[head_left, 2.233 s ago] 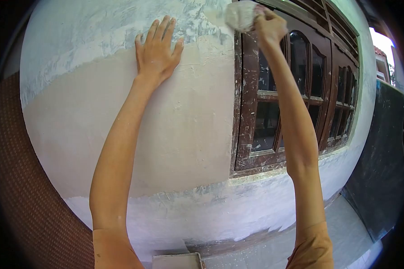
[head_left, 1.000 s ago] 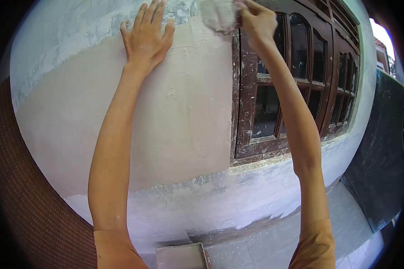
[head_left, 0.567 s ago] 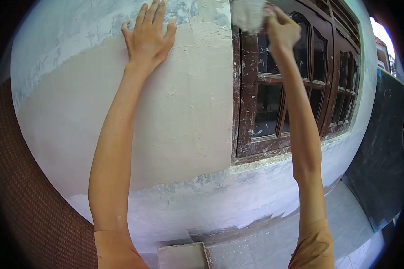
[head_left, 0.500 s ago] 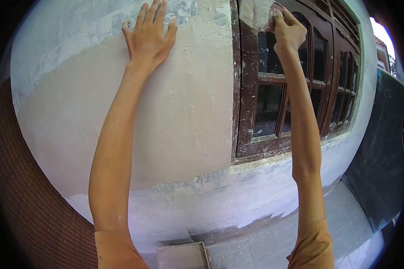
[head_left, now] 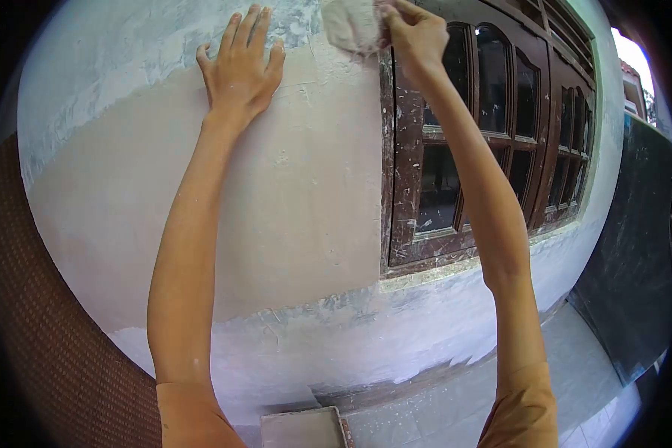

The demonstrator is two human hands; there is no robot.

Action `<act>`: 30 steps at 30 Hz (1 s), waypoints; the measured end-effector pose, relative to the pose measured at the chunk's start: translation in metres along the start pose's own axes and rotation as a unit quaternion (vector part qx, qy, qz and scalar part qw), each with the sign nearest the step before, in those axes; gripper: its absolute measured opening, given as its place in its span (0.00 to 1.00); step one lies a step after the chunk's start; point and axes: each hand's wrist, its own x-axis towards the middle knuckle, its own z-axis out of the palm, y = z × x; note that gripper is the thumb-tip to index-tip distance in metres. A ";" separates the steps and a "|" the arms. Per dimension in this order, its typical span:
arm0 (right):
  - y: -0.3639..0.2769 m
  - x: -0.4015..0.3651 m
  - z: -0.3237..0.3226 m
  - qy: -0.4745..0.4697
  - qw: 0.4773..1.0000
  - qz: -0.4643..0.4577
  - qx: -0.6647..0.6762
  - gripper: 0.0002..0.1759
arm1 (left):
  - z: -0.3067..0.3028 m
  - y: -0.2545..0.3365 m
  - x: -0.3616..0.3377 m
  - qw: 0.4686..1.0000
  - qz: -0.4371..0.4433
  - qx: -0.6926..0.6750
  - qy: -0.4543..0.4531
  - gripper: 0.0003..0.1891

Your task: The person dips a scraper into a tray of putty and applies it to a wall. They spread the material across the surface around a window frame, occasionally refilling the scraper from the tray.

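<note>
My left hand lies against the wall with its fingers spread, holding nothing, near the border between smooth cream putty and the patchy grey-white wall surface above. At the top of the view, my right hand is closed on a flat scraper caked with pale putty. The scraper's face is over the wall just left of the brown window frame. My fingers hide part of its gripped edge, and its top is cut off by the view.
Brown wooden window shutters with glass panes and white splashes are on the right. A shallow tray stands on the grey tiled floor below. Woven brown matting borders the left side, and a dark panel leans at far right.
My right hand has swept left with the scraper, from in front of the window to the wall beside it. My left hand stays spread on the wall, nearly still.
</note>
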 end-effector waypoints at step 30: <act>-0.011 0.025 0.003 -0.032 0.997 -0.049 -0.046 0.12 | 0.007 0.000 -0.001 0.999 0.007 0.014 0.030 0.36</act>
